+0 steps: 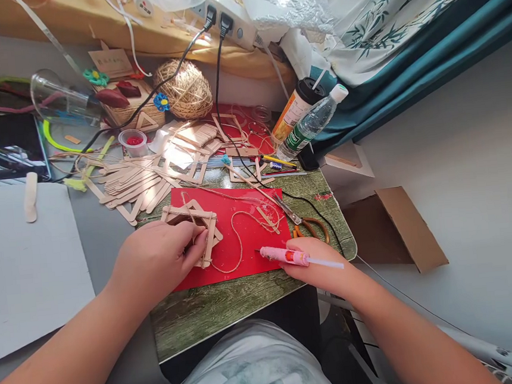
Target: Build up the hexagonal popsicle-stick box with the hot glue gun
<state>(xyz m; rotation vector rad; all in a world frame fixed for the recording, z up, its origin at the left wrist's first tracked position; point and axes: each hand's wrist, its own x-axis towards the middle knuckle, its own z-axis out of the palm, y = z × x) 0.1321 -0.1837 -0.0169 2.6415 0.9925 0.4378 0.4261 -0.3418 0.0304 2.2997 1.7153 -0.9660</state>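
My left hand (156, 254) is closed at a small frame of stacked craft sticks (212, 219), thumb and forefinger pressed together at its inner right side. A thin twine (239, 241) runs by these fingertips and loops over the red sheet (227, 272) underneath. In my right hand (320, 264) lies a pink hot glue gun (283, 255), its tip pointing left towards the frame. A clear glue stick (327, 263) sticks out of its back end. Just beyond that hand, scissors (306, 221) with orange-brown handles rest partly on the red sheet.
Loose craft sticks (138, 181) are heaped behind the red sheet. Further back stand a twine ball (184, 89), a water bottle (313, 124) and a lidded cup (296, 108). Black cables (217, 82) hang across. White board (24, 266) lies left; the table's edge (355, 249) is right.
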